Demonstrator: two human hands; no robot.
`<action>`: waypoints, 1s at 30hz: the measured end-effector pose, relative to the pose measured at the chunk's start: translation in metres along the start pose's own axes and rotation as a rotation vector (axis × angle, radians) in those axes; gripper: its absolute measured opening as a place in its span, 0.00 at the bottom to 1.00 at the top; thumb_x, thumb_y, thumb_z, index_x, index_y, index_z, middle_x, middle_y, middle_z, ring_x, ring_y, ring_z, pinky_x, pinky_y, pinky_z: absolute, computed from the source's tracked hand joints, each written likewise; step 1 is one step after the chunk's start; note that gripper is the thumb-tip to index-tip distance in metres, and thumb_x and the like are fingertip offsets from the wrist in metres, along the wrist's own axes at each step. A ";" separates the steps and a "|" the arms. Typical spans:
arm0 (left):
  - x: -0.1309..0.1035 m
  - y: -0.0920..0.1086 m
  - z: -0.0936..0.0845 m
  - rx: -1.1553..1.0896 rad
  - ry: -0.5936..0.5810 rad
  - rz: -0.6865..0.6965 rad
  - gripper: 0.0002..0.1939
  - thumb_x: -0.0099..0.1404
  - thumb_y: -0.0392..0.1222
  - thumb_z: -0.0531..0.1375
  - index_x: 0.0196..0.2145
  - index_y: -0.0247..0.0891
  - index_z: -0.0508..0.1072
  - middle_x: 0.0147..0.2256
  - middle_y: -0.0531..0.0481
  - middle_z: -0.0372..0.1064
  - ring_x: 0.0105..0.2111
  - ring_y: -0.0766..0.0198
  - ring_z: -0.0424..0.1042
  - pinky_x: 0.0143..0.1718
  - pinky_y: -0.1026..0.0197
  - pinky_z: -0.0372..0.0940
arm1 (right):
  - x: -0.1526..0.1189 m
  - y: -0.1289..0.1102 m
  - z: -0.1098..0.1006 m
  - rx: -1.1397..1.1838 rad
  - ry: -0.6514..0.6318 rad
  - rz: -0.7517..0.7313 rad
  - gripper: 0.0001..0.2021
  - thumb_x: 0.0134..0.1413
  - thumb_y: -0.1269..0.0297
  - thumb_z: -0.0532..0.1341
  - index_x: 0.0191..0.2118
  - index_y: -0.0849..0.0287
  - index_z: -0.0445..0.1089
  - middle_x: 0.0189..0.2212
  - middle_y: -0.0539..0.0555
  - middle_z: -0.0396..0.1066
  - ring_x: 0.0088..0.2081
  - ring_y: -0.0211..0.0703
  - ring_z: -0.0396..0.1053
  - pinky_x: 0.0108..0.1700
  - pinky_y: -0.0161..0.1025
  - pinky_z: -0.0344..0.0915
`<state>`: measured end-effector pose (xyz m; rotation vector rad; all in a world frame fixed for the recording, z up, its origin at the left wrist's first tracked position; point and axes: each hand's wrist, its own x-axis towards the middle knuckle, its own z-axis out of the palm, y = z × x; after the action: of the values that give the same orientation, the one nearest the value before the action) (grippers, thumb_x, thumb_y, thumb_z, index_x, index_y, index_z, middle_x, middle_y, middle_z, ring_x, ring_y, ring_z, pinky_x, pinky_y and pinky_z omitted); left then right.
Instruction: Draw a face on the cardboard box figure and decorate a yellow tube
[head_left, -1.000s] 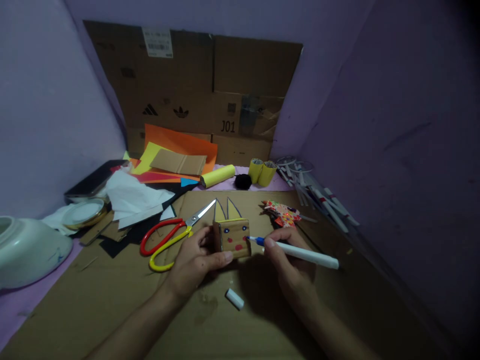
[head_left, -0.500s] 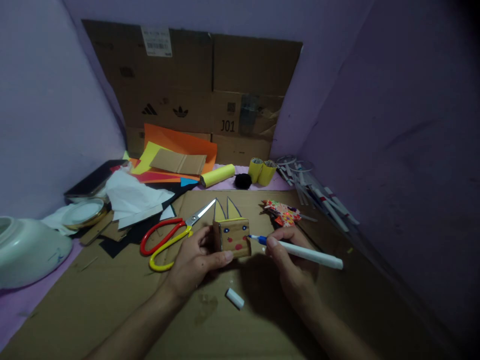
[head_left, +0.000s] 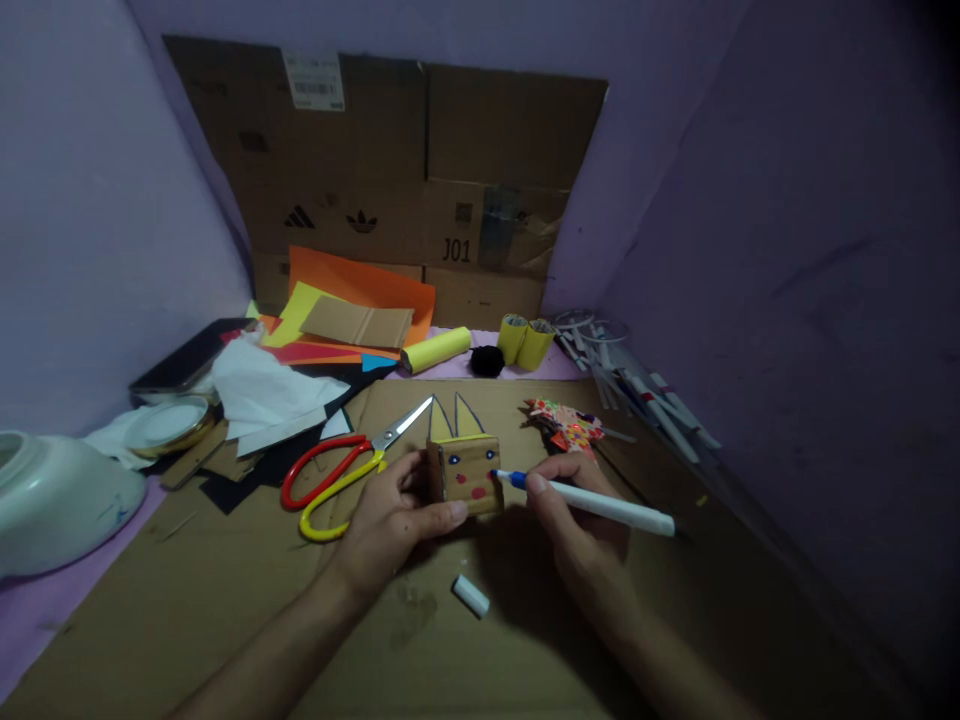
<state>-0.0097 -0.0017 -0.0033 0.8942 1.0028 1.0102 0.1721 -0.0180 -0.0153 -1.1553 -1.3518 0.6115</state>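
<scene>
My left hand (head_left: pixel 397 510) is closed around the lower left of a small cardboard box (head_left: pixel 470 470), its thumb along the bottom edge. The box has two pointed yellow ears outlined in dark ink, blue eyes and red marks drawn on its front. Between the thumb and fingers of my right hand (head_left: pixel 574 510) is a blue-tipped marker with a white barrel (head_left: pixel 615 507). Its tip is at the red mark on the box's right side; whether it touches, I cannot tell. A white marker cap (head_left: pixel 471 596) lies below the box. Scissors (head_left: pixel 360 455) with red and yellow handles lie beside my left hand.
Patterned paper scraps (head_left: pixel 566 425) lie behind my right hand. Yellow tubes (head_left: pixel 437 350) and a black pompom (head_left: pixel 487 361) sit at the back. Coloured paper (head_left: pixel 360 285), white tissue (head_left: pixel 266 385) and a pale bowl (head_left: pixel 67 505) occupy the left. Rolled paper sticks (head_left: pixel 660 405) line the right wall.
My right hand and the marker have shifted slightly left, bringing the tip further over the box's right side. My left hand and the box are nearly unmoved.
</scene>
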 end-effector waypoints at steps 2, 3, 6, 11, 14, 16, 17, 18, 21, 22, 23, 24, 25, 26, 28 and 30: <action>0.000 0.000 0.000 -0.004 -0.001 0.003 0.30 0.44 0.38 0.73 0.47 0.34 0.71 0.47 0.39 0.76 0.47 0.45 0.75 0.50 0.47 0.69 | 0.000 0.000 -0.001 -0.006 0.001 0.009 0.07 0.56 0.62 0.60 0.28 0.56 0.67 0.18 0.46 0.63 0.20 0.36 0.60 0.21 0.32 0.54; 0.000 0.000 0.000 -0.002 -0.001 0.006 0.30 0.44 0.38 0.73 0.47 0.35 0.71 0.47 0.39 0.76 0.47 0.44 0.75 0.51 0.47 0.68 | 0.000 0.000 -0.001 -0.009 0.001 0.014 0.08 0.56 0.62 0.60 0.28 0.56 0.67 0.18 0.45 0.64 0.20 0.36 0.60 0.21 0.32 0.55; 0.000 0.000 0.000 0.005 0.005 0.010 0.31 0.44 0.39 0.74 0.46 0.35 0.72 0.47 0.39 0.76 0.48 0.44 0.75 0.51 0.46 0.68 | 0.000 0.001 -0.004 -0.020 0.021 0.025 0.08 0.56 0.61 0.61 0.28 0.56 0.67 0.19 0.46 0.65 0.21 0.37 0.62 0.23 0.33 0.57; 0.001 -0.001 -0.001 0.015 0.009 -0.005 0.31 0.43 0.38 0.74 0.47 0.35 0.72 0.46 0.39 0.77 0.46 0.44 0.75 0.48 0.49 0.70 | 0.000 0.003 -0.005 0.005 0.109 0.001 0.07 0.55 0.60 0.62 0.29 0.55 0.68 0.19 0.46 0.66 0.21 0.38 0.62 0.25 0.35 0.58; 0.000 0.000 -0.001 -0.004 0.013 -0.004 0.33 0.43 0.37 0.74 0.47 0.34 0.70 0.46 0.39 0.76 0.47 0.45 0.75 0.47 0.52 0.70 | 0.003 -0.001 -0.005 0.041 0.162 -0.010 0.05 0.54 0.62 0.61 0.29 0.55 0.68 0.18 0.45 0.65 0.20 0.37 0.62 0.24 0.34 0.57; 0.000 0.001 -0.001 0.012 0.014 0.015 0.33 0.43 0.36 0.73 0.47 0.33 0.69 0.47 0.39 0.75 0.48 0.46 0.74 0.49 0.53 0.70 | 0.005 -0.006 -0.004 0.065 0.198 -0.007 0.05 0.54 0.63 0.61 0.28 0.54 0.67 0.18 0.44 0.65 0.19 0.36 0.62 0.23 0.33 0.57; -0.001 0.002 0.000 0.038 0.021 0.039 0.32 0.44 0.36 0.72 0.48 0.33 0.68 0.48 0.39 0.75 0.49 0.46 0.74 0.49 0.53 0.69 | 0.006 -0.008 -0.003 0.072 0.213 0.000 0.06 0.54 0.63 0.60 0.28 0.54 0.67 0.17 0.44 0.65 0.19 0.36 0.62 0.22 0.33 0.57; -0.001 0.003 0.000 0.068 0.030 0.069 0.32 0.45 0.35 0.72 0.48 0.34 0.68 0.49 0.39 0.74 0.50 0.47 0.73 0.51 0.53 0.68 | 0.007 -0.010 -0.003 0.075 0.227 0.006 0.06 0.54 0.63 0.60 0.28 0.54 0.67 0.17 0.43 0.64 0.18 0.35 0.62 0.22 0.33 0.57; 0.000 0.003 0.003 0.156 0.069 0.132 0.31 0.48 0.34 0.69 0.50 0.35 0.65 0.52 0.39 0.72 0.52 0.48 0.71 0.54 0.50 0.65 | 0.008 -0.012 -0.004 0.096 0.261 0.027 0.05 0.53 0.62 0.61 0.29 0.55 0.67 0.17 0.43 0.65 0.18 0.36 0.62 0.22 0.33 0.58; 0.000 0.003 0.004 0.179 0.085 0.136 0.31 0.49 0.34 0.68 0.50 0.35 0.64 0.53 0.39 0.71 0.53 0.48 0.70 0.55 0.49 0.64 | 0.009 -0.012 -0.004 0.108 0.264 0.033 0.05 0.53 0.62 0.61 0.29 0.55 0.67 0.17 0.44 0.65 0.19 0.36 0.62 0.22 0.33 0.58; 0.001 0.002 0.005 0.203 0.104 0.137 0.31 0.49 0.33 0.67 0.51 0.35 0.64 0.54 0.39 0.70 0.54 0.48 0.70 0.56 0.49 0.62 | 0.009 -0.012 -0.004 0.120 0.262 0.036 0.05 0.53 0.61 0.61 0.29 0.55 0.67 0.17 0.44 0.65 0.19 0.36 0.62 0.22 0.34 0.59; 0.002 0.001 0.006 0.232 0.124 0.140 0.31 0.49 0.33 0.67 0.51 0.36 0.64 0.54 0.39 0.69 0.54 0.49 0.69 0.57 0.49 0.61 | 0.009 -0.012 -0.004 0.132 0.256 0.039 0.06 0.53 0.61 0.61 0.29 0.55 0.67 0.17 0.44 0.64 0.19 0.36 0.62 0.23 0.34 0.59; 0.003 0.000 0.006 0.263 0.144 0.145 0.30 0.49 0.33 0.66 0.51 0.36 0.64 0.54 0.39 0.69 0.55 0.49 0.68 0.58 0.49 0.60 | 0.010 -0.011 -0.004 0.140 0.251 0.041 0.06 0.53 0.61 0.61 0.29 0.56 0.67 0.17 0.44 0.64 0.19 0.36 0.62 0.23 0.34 0.59; 0.004 0.000 0.006 0.291 0.163 0.153 0.30 0.49 0.33 0.66 0.51 0.36 0.65 0.54 0.40 0.69 0.56 0.49 0.68 0.58 0.50 0.59 | 0.010 -0.011 -0.005 0.146 0.245 0.041 0.07 0.53 0.60 0.61 0.29 0.56 0.67 0.17 0.44 0.64 0.20 0.36 0.62 0.23 0.34 0.59; 0.005 -0.002 0.004 0.347 0.207 0.164 0.33 0.47 0.33 0.67 0.52 0.36 0.65 0.52 0.41 0.69 0.53 0.50 0.69 0.55 0.52 0.62 | 0.010 -0.011 -0.006 0.151 0.239 0.040 0.07 0.53 0.60 0.61 0.29 0.56 0.66 0.17 0.44 0.63 0.20 0.36 0.62 0.23 0.34 0.59; 0.002 -0.005 0.000 0.403 0.269 0.161 0.37 0.45 0.33 0.67 0.54 0.35 0.63 0.46 0.43 0.72 0.44 0.52 0.74 0.46 0.54 0.67 | 0.011 -0.011 -0.007 0.154 0.230 0.039 0.07 0.53 0.60 0.61 0.29 0.56 0.66 0.18 0.44 0.63 0.20 0.36 0.62 0.23 0.34 0.59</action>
<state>-0.0084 -0.0013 -0.0086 1.2055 1.4114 1.1027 0.1779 -0.0146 0.0003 -1.0929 -1.0706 0.5815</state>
